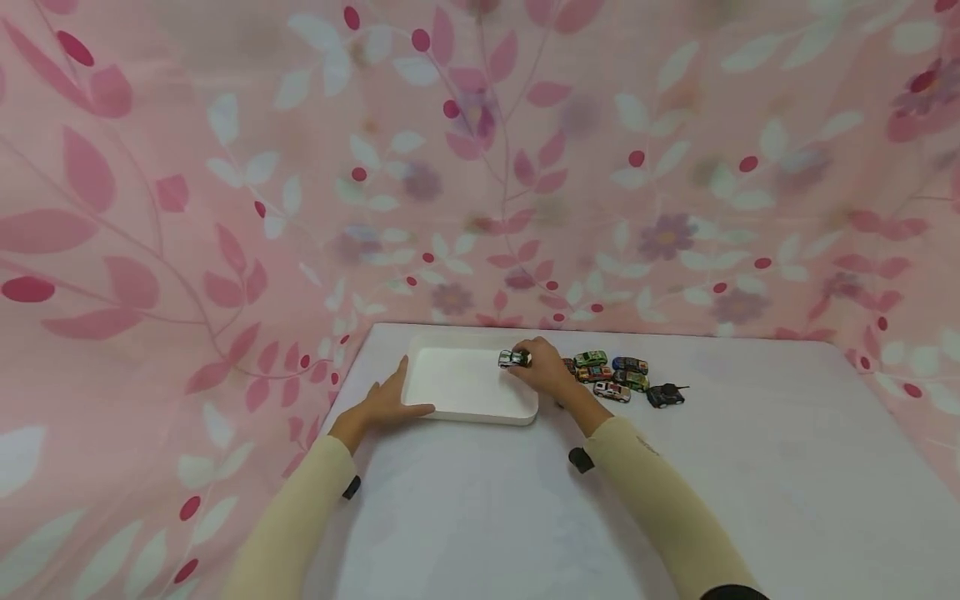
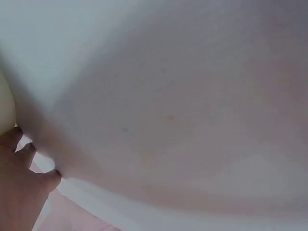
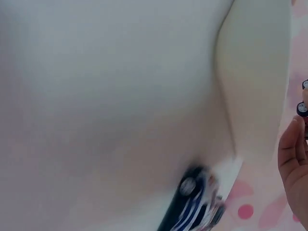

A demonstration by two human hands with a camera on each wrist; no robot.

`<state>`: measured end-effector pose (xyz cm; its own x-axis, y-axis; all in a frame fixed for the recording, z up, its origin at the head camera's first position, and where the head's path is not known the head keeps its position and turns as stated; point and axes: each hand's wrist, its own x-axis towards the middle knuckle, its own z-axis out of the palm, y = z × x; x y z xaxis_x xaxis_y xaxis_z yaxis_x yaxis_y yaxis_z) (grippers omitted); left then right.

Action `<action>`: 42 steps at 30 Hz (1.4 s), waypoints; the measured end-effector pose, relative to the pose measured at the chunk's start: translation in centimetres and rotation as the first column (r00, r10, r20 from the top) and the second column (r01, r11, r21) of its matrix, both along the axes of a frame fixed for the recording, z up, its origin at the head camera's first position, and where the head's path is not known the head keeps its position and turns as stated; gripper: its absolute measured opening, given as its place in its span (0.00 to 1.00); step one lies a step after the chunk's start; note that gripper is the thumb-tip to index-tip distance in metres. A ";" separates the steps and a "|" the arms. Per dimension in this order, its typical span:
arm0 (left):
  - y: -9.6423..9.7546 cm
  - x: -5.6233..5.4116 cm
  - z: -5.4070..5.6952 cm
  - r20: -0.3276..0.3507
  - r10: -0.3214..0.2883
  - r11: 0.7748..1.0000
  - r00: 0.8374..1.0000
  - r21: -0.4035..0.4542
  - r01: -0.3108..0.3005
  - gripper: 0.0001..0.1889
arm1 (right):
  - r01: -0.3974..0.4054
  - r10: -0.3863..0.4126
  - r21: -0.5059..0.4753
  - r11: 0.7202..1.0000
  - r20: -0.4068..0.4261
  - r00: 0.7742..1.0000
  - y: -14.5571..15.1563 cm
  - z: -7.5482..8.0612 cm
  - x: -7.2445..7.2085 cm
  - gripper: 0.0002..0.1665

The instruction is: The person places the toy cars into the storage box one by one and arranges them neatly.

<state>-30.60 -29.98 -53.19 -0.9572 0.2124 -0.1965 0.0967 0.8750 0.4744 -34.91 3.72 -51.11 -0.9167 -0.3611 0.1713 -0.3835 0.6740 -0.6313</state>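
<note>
A shallow white tray (image 1: 465, 414) lies near the table's far edge. My left hand (image 1: 382, 404) rests at its left end, thumb along the near rim and fingers spread up the left side; in the left wrist view the same hand (image 2: 24, 178) shows at the lower left. Over the tray's right part, my right hand (image 1: 543, 367) pinches a small white-and-green toy car (image 1: 513, 358). In the right wrist view that hand (image 3: 294, 166) is at the right edge, with the car's wheels (image 3: 302, 109) partly cut off by the frame.
Right of the tray sit several toy cars, among them a green one (image 1: 591, 357), a blue one (image 1: 630, 365) and a white one (image 1: 612, 391). A dark toy tank (image 1: 666, 395) stands at their right end. Pink floral cloth (image 1: 480, 167) hangs behind the table.
</note>
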 end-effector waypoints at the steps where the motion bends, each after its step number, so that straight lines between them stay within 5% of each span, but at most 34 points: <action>1: 0.0 0.0 -0.1 0.002 -0.003 1.000 1.000 -0.002 0.003 0.67 | -0.004 0.004 -0.011 1.000 0.002 1.000 -0.6 0.0 0.0 0.22; 13: 0.6 0.0 0.1 -0.026 0.016 0.994 1.000 -0.111 -0.019 0.68 | -0.063 0.078 -0.109 0.992 0.139 0.987 -7.3 -1.0 0.3 0.20; 24: 0.3 -0.4 -0.5 -0.002 0.022 1.000 1.000 -0.007 -0.022 0.68 | 0.014 0.033 -0.172 0.985 0.266 0.963 -11.4 -3.3 0.8 0.21; 37: 0.2 0.2 -0.8 0.016 0.030 0.999 0.999 0.021 -0.030 0.66 | -0.010 0.075 -0.212 0.977 0.302 0.950 -13.5 -3.9 1.1 0.20; 42: 0.4 -0.1 -0.4 0.011 0.039 0.999 0.999 0.031 -0.040 0.67 | 0.001 0.059 -0.218 0.976 0.270 0.961 -13.9 -3.8 0.7 0.21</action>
<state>-30.68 -29.61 -53.63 -0.9629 0.1805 -0.2005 0.0572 0.8628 0.5022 -34.25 -10.15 -54.92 -0.9287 -0.3708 -0.0078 -0.1936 0.5025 -0.8426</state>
